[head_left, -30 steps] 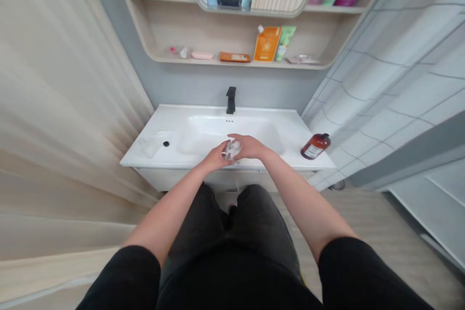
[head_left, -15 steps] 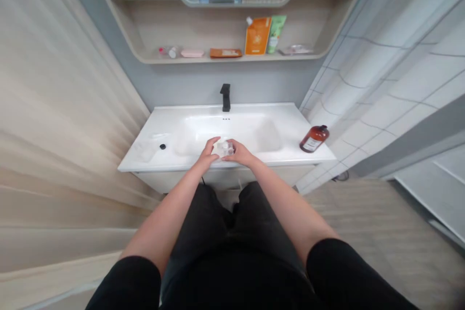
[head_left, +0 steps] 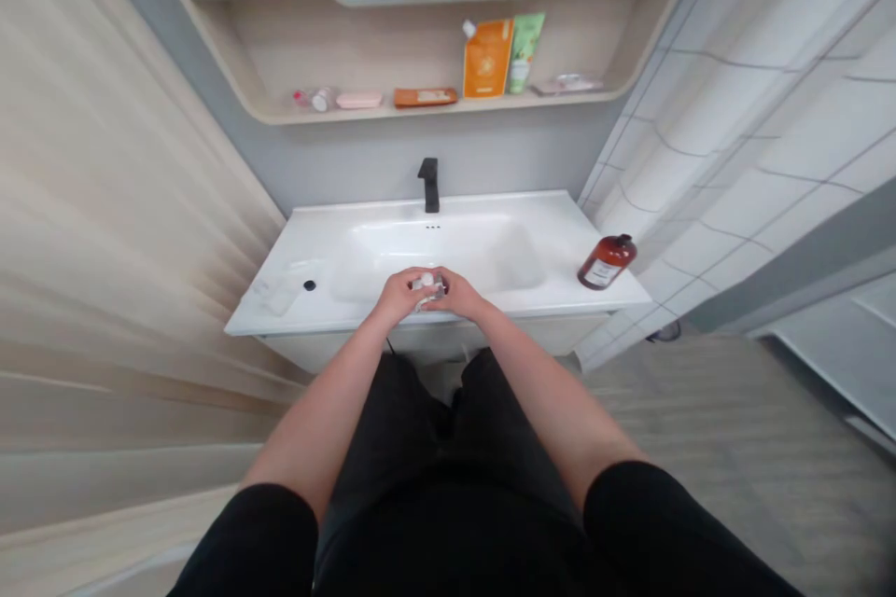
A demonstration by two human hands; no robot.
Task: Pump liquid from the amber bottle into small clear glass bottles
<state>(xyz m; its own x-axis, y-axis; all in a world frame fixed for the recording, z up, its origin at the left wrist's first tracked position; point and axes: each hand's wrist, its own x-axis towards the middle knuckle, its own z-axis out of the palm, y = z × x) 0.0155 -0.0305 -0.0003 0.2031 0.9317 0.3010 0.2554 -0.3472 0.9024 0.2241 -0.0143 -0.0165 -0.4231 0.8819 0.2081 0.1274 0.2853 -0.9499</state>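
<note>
Between my hands, over the front rim of the white sink (head_left: 448,252), is a small clear container (head_left: 427,284) with a whitish round part on top. My left hand (head_left: 399,293) is closed around its left side. My right hand (head_left: 458,292) grips it from the right, fingers bent. Fingers cover much of the container, so its full shape is hidden. A small black round cap (head_left: 309,285) lies on the counter to the left, beside a clear, see-through item (head_left: 278,294) whose kind I cannot make out. An amber bottle (head_left: 606,262) with a white label stands on the counter's right end.
A black faucet (head_left: 429,185) rises behind the basin. Above, a wall shelf (head_left: 420,117) holds an orange pouch (head_left: 487,59), a green tube (head_left: 525,53) and several small items. A beige curtain (head_left: 140,205) hangs at left; a tiled wall (head_left: 700,168) is at right.
My hands turned the clear container; a half second ago the left fingers were more spread, and now they are closed around it. The camera view has shifted slightly. The amber bottle stays put.
</note>
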